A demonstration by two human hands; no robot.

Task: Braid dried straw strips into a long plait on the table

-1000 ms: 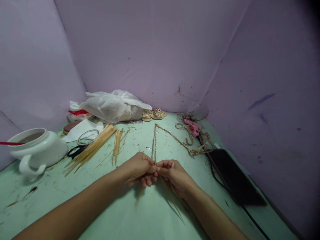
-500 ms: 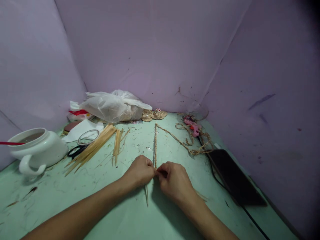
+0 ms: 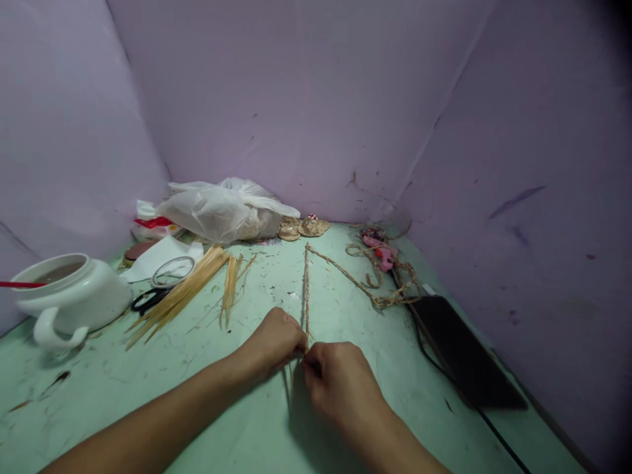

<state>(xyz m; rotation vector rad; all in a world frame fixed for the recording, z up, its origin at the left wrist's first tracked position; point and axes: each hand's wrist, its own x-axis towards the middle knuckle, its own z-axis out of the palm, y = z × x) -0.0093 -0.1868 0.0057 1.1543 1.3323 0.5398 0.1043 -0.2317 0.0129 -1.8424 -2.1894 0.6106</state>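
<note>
A thin braided straw cord (image 3: pixel 307 289) runs straight away from my fingers, bends at its far end, and trails to a tangle on the right. My left hand (image 3: pixel 281 336) is closed, its fingertips pinching the cord's near end. My right hand (image 3: pixel 340 378) is closed too, pressed against the same end from the right and slightly nearer to me. Loose straw strands (image 3: pixel 289 382) hang below the left fingers. The exact grip of the fingertips is hidden behind the knuckles.
Flat straw strips (image 3: pixel 180 293) lie left, by black-handled scissors (image 3: pixel 148 301) and a white pot (image 3: pixel 93 296) with a red stick. Behind are a plastic bag (image 3: pixel 222 210) and small woven straw hats (image 3: pixel 313 227). On the right lie a pink glue gun (image 3: pixel 382 253) and a dark tablet-like slab (image 3: pixel 469 355).
My right hand has moved down toward me and a little left. My left hand stays almost in place, still pinching the cord, and a strand now pokes out beside it.
</note>
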